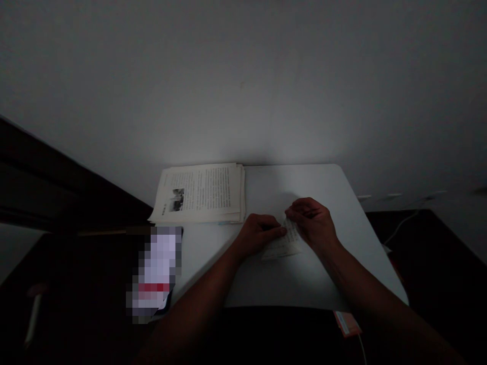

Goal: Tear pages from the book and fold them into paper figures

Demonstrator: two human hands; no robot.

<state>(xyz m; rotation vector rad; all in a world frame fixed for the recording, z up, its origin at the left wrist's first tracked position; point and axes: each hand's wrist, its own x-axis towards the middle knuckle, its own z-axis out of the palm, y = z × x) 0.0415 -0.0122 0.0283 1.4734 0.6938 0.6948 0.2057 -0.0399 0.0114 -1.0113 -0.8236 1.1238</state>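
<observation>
Bare left hand (262, 234) and bare right hand (312, 219) pinch a white printed paper sheet (282, 249) (seemingly part-folded, likely unfinished) between nearly closed fingertips.

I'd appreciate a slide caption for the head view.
Left hand and right hand hold text-covered paper at a white table.

The person's bare, slim left forearm (213, 285) tapers to a narrow wrist and broadens into a bare left hand (258, 234); the bare right forearm (365, 286), likewise long and tapering, ends in a bare right hand (315, 223); dim light softens both outlines, and finer details such as nails are too dark to tell.
</observation>
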